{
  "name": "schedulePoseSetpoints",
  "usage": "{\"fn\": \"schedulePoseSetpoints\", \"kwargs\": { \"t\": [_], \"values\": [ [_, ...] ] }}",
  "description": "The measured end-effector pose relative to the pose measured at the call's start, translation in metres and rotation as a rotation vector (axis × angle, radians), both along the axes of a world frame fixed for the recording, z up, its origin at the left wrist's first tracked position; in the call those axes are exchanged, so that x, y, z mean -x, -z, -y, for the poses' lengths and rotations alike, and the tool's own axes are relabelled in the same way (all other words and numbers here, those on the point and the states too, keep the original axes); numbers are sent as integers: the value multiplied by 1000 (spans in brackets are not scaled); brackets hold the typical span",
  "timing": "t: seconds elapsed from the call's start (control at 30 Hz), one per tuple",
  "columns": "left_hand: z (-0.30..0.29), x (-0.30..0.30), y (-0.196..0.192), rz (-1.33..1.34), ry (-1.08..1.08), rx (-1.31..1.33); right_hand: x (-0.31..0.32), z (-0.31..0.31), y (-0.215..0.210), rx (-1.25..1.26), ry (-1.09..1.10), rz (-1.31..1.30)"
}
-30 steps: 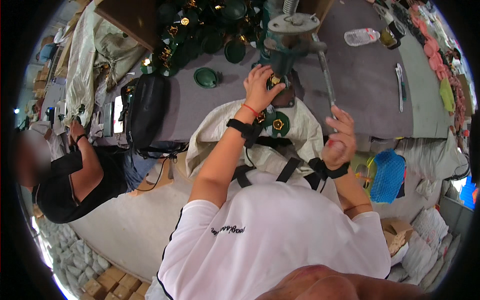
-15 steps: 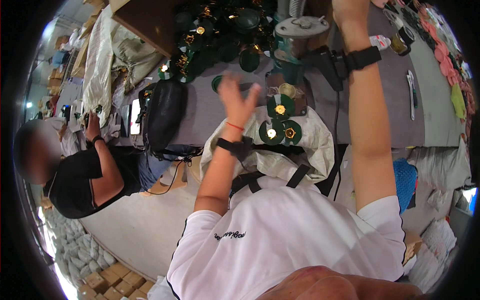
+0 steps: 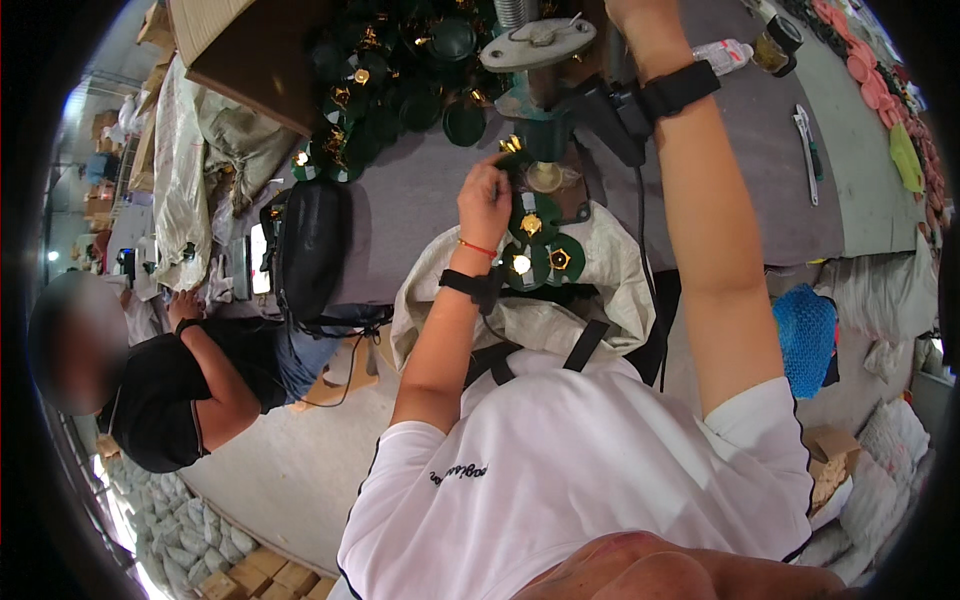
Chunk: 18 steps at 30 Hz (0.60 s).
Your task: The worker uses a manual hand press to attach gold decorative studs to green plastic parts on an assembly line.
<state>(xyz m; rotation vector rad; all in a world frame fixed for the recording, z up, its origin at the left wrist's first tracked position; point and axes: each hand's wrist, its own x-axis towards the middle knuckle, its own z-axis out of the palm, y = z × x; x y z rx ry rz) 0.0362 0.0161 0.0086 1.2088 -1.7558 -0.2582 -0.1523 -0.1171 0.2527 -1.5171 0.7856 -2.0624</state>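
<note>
Lowered since half a second ago, when it hovered spread above the bench, the left hand (image 3: 486,205) now pinches a dark green disc (image 3: 513,165) with a brass centre right at the base of the green press (image 3: 540,95); the right hand has stayed raised, its wrist (image 3: 680,88) at the frame's top edge and the hand itself cut off, so whether it grips anything cannot be told. Around the worker, the grey bench (image 3: 420,200) carries the press and, behind it, a heap of matching green discs (image 3: 400,80). An off-white sack (image 3: 600,290) sags open against the bench front, with three finished discs (image 3: 535,245) lying on its lip, just below the press. A black bag (image 3: 310,245) sits to the left, where a second person in black (image 3: 170,390) crouches. The disc looks stiff, light and thin, probably best taken by its rim, clear of the brass fitting. Room at the press base seems tight between column and sack; open bench lies to the right, towards a wrench (image 3: 808,150) near the far edge.
</note>
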Motion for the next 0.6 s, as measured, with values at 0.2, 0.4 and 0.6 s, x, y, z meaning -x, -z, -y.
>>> {"fn": "schedulePoseSetpoints", "kwargs": {
  "t": [0.2,0.4,0.6],
  "values": [
    [-12,15,-14,-356,142,-100,-5,8,0,147,-8,21],
    [28,7,3,-415,41,-632,2,-26,-10,-20,112,-125],
    [43,0,17,-315,-6,-284,0,-14,-6,30,59,-65]
  ]
}}
